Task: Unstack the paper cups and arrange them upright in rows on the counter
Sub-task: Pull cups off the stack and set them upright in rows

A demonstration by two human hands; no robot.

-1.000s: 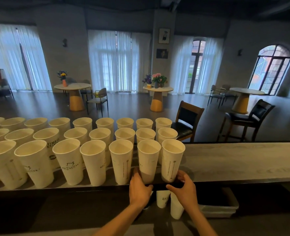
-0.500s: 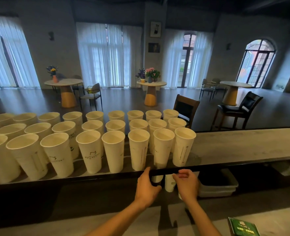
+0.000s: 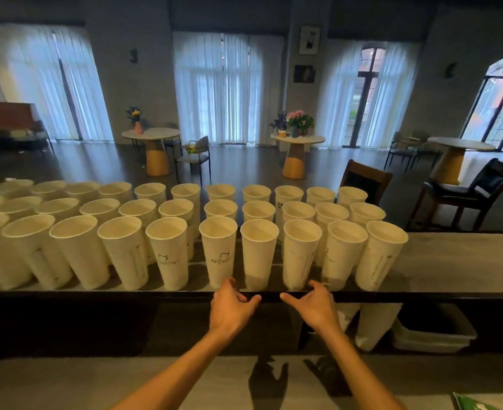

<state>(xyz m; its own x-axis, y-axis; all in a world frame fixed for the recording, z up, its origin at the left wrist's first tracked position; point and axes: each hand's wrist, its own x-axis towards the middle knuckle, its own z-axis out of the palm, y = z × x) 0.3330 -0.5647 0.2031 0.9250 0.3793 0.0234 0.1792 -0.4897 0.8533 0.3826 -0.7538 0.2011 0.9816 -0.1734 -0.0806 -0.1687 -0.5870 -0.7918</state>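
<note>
cups on counter: paper cups [image 3: 218, 250] stand upright, mouths up, in three rows running left to right on the counter [image 3: 466, 255]; near row ends at a rightmost cup [image 3: 381, 258], and the far two rows stop about level with it.
spacing: cups sit close, many touching or nearly so; the left end runs out of frame, count not possible.
stock left: below the counter edge, right of the hands, a pale tapered shape [image 3: 371, 324], probably more stacked cups; partly hidden, number unclear.
left hand [image 3: 231, 309]: at the counter's near edge below the near row, fingers loosely curled, holding nothing.
right hand [image 3: 315, 306]: just beside it, thumb pointing left, fingers relaxed, empty.
progress, judged: most of the arranging looks done; bare counter remains to the right, so any leftover stack would extend the rows there.
surroundings: grey bin [image 3: 433, 335] under the counter at right; dark chairs [image 3: 475, 187] and round tables [image 3: 297, 140] beyond.
</note>
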